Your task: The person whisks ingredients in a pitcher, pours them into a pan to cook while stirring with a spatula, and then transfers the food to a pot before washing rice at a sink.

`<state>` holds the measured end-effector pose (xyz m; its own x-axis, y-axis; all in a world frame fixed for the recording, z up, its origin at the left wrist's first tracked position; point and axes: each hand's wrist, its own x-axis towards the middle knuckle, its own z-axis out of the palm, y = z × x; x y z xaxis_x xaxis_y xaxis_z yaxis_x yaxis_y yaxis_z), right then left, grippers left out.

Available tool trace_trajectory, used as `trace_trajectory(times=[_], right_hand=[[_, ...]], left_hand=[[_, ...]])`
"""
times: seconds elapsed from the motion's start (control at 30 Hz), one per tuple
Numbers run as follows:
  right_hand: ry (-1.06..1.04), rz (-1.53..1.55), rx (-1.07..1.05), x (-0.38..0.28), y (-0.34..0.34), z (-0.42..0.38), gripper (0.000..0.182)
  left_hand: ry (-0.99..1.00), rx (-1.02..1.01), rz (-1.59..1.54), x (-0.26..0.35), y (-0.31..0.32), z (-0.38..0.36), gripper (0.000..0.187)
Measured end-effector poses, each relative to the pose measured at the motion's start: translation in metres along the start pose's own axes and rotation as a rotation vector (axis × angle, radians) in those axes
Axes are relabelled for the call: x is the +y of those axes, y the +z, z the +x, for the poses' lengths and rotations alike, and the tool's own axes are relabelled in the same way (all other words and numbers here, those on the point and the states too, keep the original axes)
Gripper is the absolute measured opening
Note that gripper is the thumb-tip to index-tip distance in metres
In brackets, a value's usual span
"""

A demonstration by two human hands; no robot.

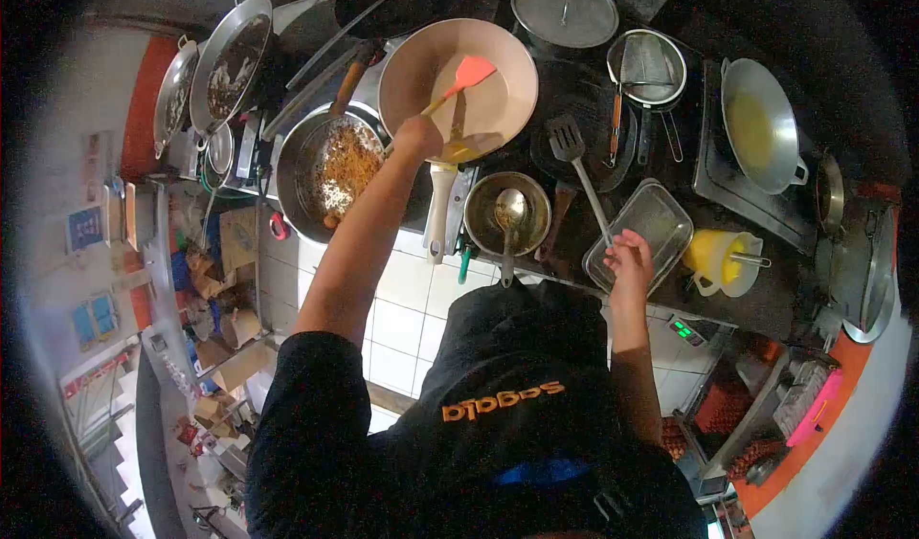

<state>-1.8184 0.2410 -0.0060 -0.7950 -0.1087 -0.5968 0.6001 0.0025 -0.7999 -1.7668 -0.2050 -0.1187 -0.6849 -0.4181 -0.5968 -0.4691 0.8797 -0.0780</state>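
Observation:
My left hand (418, 139) is closed round the handle of a spatula with a red head (471, 72). That head is inside a wide, light-coloured frying pan (397, 79), over a little yellowish liquid. On the other side, my right hand (630, 259) has its fingers at the handle end of a metal slotted turner (589, 190), whose blade points away from me. Beneath that hand lies a clear rectangular container (675, 218). Between my arms stands a small pot (476, 218) with a metal spoon (510, 209) in it.
Left of the frying pan sits a pan (297, 170) with brown fried bits. A wok (785, 127) with yellow oil stands at far right, near a yellow-filled jug (713, 252). Strainers (648, 65) and a round lid (565, 8) lie at the back. Shelves (225, 328) stand at left.

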Motion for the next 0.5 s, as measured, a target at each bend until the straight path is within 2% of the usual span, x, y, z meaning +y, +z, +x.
trace_trajectory(times=[0.03,0.1,0.17,0.2,0.23,0.3,0.37,0.4,0.5], right_hand=[[0.007,0.002,0.004,0.000,-0.001,0.001,0.024],[0.015,0.010,0.005,-0.001,-0.004,0.004,0.024],[-0.003,0.030,-0.007,-0.003,-0.010,0.008,0.024],[-0.001,0.031,-0.006,-0.004,-0.013,0.009,0.024],[-0.012,0.038,-0.002,-0.006,-0.016,0.011,0.025],[-0.022,0.047,0.001,-0.007,-0.023,0.015,0.025],[-0.014,0.051,0.023,-0.007,-0.032,0.019,0.025],[-0.013,0.051,0.022,-0.008,-0.035,0.021,0.025],[-0.015,0.048,0.051,-0.008,-0.045,0.025,0.026]], left_hand=[[0.023,-0.001,0.043,-0.009,0.022,0.013,0.031],[0.042,0.000,0.091,-0.009,0.024,0.014,0.032],[-0.086,0.019,-0.084,0.010,0.000,-0.005,0.032],[-0.086,0.017,-0.081,0.009,-0.005,-0.011,0.032],[0.015,-0.027,-0.288,0.005,-0.010,-0.017,0.029],[0.116,-0.071,-0.492,0.007,-0.023,-0.025,0.026],[0.182,0.057,0.243,0.016,-0.036,-0.030,0.021],[0.180,0.057,0.244,0.021,-0.037,-0.040,0.021],[0.297,0.279,0.322,0.028,-0.027,-0.057,0.019]])
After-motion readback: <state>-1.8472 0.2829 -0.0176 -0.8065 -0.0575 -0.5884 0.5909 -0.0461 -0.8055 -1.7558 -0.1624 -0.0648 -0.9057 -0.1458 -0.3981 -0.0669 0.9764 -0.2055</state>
